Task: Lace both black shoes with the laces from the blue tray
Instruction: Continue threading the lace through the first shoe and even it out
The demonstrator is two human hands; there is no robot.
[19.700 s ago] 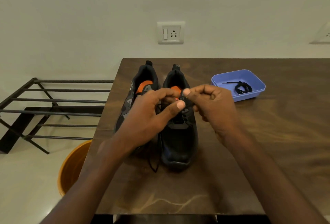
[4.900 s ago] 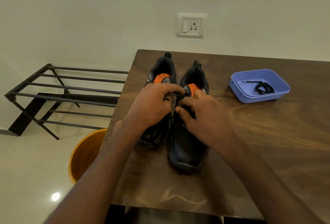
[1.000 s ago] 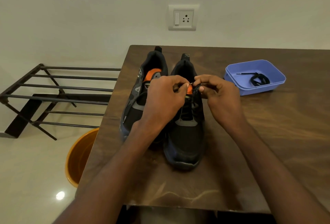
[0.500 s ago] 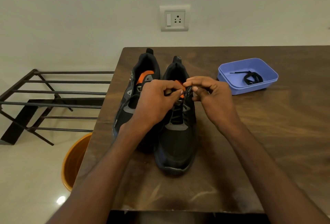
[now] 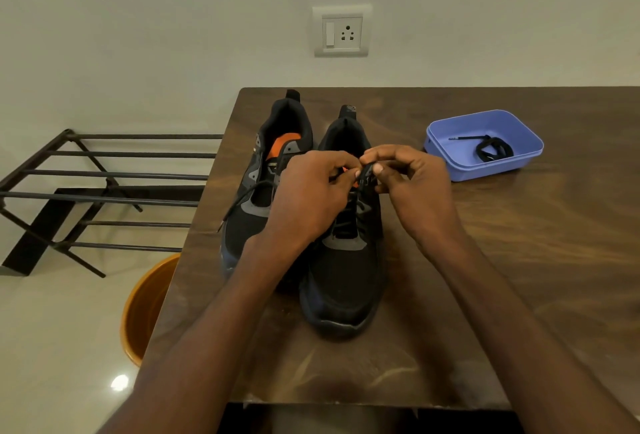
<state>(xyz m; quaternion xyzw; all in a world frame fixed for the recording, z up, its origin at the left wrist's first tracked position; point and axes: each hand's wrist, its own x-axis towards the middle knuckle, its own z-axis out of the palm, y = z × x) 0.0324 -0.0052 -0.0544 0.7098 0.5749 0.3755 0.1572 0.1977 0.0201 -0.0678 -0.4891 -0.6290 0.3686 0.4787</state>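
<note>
Head view: two black shoes stand side by side on the brown wooden table [image 5: 485, 260], toes toward the person. Over the right shoe [image 5: 346, 277], the left hand [image 5: 308, 198] and the right hand [image 5: 415, 187] meet at the top eyelets, each with fingers curled and fingertips pinching the black lace [image 5: 349, 215] threaded through that shoe. A loose end of this lace trails across the left shoe [image 5: 263, 191] toward the table's left edge. Well apart to the right, the blue tray [image 5: 450, 153] holds a second coiled black lace [image 5: 488, 149].
</note>
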